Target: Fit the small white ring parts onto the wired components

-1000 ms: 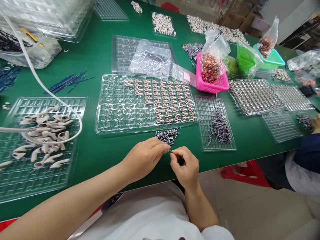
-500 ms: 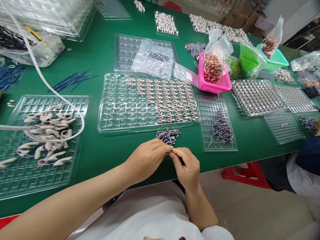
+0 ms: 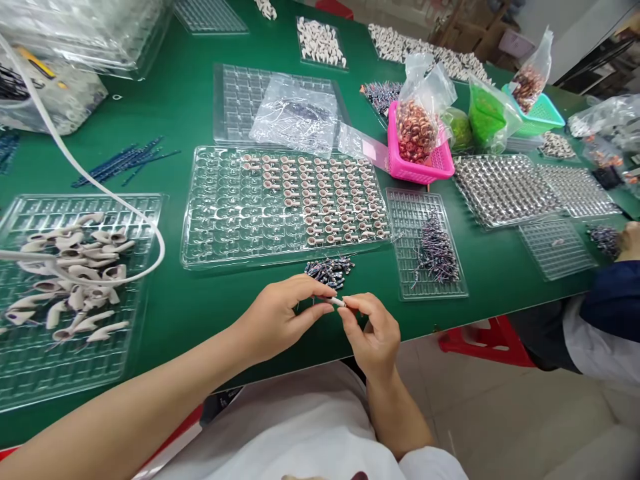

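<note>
Between my two hands is a small white piece, held at the table's near edge. My left hand pinches its left end with thumb and fingertips. The right end sits in the closed fingertips of my right hand. Just beyond my fingers lies a small pile of dark wired parts. Behind that pile, a clear tray has beige pieces in rows on its right side. Loose beige shells are heaped on another clear tray at the left, under a white cable.
A pink basket holds a bag of copper-coloured parts. Right of my hands, a small tray carries more dark wired parts. Another person's hand is at the far right. A red stool stands below the table edge.
My left fingers have spread slightly from my right ones, and the white piece now shows between them. The view has shifted, so the table items appear further left.
</note>
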Demonstrator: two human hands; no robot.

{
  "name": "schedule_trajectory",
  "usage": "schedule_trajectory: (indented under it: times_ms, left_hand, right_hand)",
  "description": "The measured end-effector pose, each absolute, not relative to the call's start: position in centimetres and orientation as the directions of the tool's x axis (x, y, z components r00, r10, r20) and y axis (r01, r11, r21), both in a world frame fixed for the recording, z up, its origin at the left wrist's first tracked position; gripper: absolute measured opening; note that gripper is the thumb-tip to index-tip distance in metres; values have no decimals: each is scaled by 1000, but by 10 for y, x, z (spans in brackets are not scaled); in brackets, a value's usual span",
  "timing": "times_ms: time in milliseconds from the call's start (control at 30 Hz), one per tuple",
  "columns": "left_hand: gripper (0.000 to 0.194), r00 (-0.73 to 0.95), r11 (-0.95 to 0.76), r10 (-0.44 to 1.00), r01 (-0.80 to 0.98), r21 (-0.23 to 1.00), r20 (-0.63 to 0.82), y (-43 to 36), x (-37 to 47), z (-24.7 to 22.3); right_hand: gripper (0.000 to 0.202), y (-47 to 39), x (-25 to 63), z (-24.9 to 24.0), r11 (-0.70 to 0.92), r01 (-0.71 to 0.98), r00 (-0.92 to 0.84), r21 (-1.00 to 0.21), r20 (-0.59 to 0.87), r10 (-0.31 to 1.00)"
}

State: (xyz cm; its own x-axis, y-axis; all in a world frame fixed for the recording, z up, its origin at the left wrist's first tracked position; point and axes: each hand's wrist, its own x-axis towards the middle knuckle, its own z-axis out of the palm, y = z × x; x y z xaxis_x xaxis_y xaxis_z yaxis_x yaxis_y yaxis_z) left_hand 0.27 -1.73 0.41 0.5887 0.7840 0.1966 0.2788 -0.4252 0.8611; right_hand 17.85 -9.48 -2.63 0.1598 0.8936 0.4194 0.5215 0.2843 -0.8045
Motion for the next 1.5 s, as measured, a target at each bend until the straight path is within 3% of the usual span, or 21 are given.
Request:
schedule_trajectory:
  times_ms: [300,633,800,1200,1367,1500]
  left_hand:
    - [14,582,-427,785,258,867,213,-19,4,2]
    - [15,595,-505,742,194,841,308,-18,4,1]
    - [15,593,-522,736,187,832,328,-18,4,-2]
    - [21,605,-418,784,353,837,137,-25,4,2]
    - [10,582,-509,780,376,774,230,-24,4,3]
    - [13,586,-595,746,373,712,316,-23,5,0]
  right_hand:
    - [13,-94,178,-26,291,504,170,-813,424,890]
    - [25,-94,182,-30,362,486,141,-795,481,865]
    - [19,-94,182,-31,353,507,137,-786,477,868]
    - [7,-95,178,-26,140,474,257,-869,289,922]
    - [8,-94,178,-27,115,482,274,-868,274,922]
    - [11,-93,177,-27,100,515,270,-851,273,923]
